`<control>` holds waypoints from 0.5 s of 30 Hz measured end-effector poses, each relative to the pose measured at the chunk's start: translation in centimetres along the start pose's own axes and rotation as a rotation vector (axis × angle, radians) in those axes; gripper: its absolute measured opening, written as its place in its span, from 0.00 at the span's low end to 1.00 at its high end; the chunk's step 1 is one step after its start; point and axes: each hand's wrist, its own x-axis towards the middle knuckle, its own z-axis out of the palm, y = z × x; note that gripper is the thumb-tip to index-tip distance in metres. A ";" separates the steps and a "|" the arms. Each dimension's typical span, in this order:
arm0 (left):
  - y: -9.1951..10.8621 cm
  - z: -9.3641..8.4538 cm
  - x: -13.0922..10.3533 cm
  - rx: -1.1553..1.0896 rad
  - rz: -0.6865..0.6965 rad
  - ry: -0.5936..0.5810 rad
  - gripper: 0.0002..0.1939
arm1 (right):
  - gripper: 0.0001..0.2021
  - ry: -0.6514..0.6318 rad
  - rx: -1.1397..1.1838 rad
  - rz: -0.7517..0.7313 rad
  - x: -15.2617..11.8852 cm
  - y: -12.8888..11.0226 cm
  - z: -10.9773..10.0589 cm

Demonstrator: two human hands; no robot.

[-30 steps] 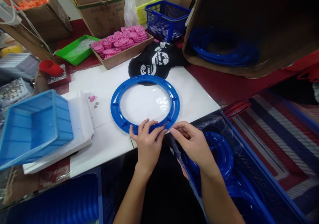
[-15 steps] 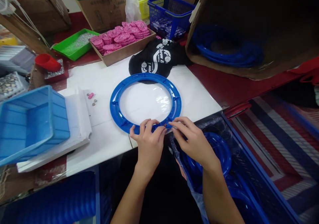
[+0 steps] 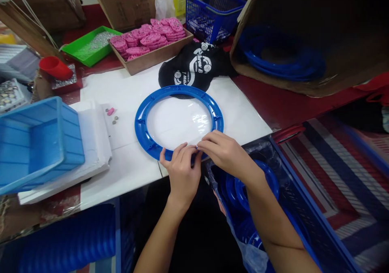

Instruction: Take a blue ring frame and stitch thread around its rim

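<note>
A blue plastic ring (image 3: pixel 141 121) with ribs and small posts lies on the white table covering. My left hand (image 3: pixel 184 171) is closed over its near edge, fingers bent onto the rim and the little finger spread to the left. The fingertips of my right hand (image 3: pixel 227 153) are pinched together and meet those of the left at the near right part of the rim. Whatever sits between the fingertips is too small and covered to make out. Behind the ring, a black mesh cloth (image 3: pixel 194 68) with white lettering touches or passes under its far edge.
Pink coiled bundles fill a shallow cardboard tray (image 3: pixel 136 65). Left of it are a green tray (image 3: pixel 73 50), a red cup (image 3: pixel 56 67) and a light-blue bin (image 3: pixel 71 131). A pink piece (image 3: pixel 111 111) lies by small metal discs. More blue rings (image 3: pixel 267 180) sit in a crate at right.
My right hand has moved slightly left and its fingers have closed together against the left fingertips. The small reddish piece seen there before is now covered. The view has shifted a little.
</note>
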 end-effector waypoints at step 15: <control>1.0 1.1 0.3 0.032 -0.133 0.109 0.06 | 0.11 0.022 0.112 -0.034 -0.3 0.6 0.7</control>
